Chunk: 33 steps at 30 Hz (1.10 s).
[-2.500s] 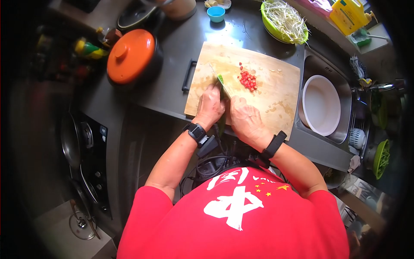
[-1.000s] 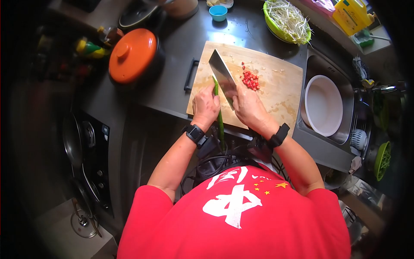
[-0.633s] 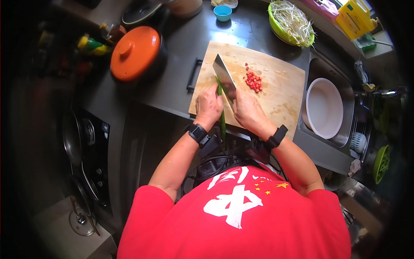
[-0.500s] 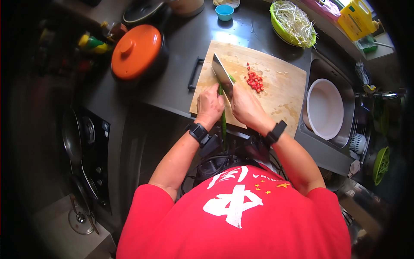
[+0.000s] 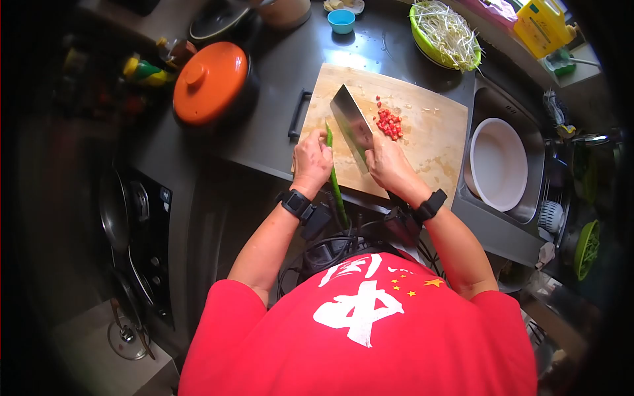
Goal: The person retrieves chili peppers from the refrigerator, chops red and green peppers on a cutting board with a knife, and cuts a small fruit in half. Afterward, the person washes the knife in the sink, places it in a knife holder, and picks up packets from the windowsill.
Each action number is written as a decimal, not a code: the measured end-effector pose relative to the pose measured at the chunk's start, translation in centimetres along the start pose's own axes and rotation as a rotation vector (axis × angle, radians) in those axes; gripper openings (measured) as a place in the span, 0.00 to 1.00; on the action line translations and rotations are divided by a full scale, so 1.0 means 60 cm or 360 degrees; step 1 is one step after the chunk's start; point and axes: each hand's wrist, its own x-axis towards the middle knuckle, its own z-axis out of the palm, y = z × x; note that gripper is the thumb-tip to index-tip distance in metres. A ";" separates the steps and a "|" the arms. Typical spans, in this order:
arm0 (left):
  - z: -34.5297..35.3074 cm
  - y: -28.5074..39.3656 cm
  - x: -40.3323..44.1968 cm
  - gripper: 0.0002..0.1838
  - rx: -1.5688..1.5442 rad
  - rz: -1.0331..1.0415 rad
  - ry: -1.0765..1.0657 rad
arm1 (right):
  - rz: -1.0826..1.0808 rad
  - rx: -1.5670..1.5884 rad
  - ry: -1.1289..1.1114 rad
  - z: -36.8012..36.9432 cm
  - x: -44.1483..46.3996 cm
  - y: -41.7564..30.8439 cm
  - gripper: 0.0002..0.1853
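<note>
My left hand [image 5: 312,160] is closed round a long green chili pepper [image 5: 336,185] at the left part of the wooden cutting board [image 5: 422,105]. One end of the chili shows above my fingers, and the rest hangs past the board's front edge. In my right hand [image 5: 391,166] is a cleaver [image 5: 350,117], its broad blade slanting over the board to the right of the chili, apart from it. Chopped red chili [image 5: 389,124] lies in a small heap right of the blade. Whatever lies directly under the blade is hidden.
Behind the board stand a green basket of bean sprouts [image 5: 413,30] and a small blue bowl [image 5: 341,23]. An orange-lidded pot [image 5: 211,82] is on the left. To the right, a white basin [image 5: 496,165] sits in the sink [image 5: 492,99]. Cables [image 5: 330,254] hang near my waist.
My hands have moved apart. The cleaver has come away from the chili and shifted right; my left hand has shifted slightly left with the chili.
</note>
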 end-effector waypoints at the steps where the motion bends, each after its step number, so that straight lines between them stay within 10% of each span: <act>1: 0.000 0.000 0.000 0.13 -0.0081 0.0010 0.0007 | -0.0025 0.0002 0.0025 -0.001 -0.001 -0.001 0.08; 33: 0.017 0.010 0.016 0.15 -0.0029 0.0129 0.0003 | 0.0042 -0.0077 -0.0080 0.021 0.060 -0.054 0.10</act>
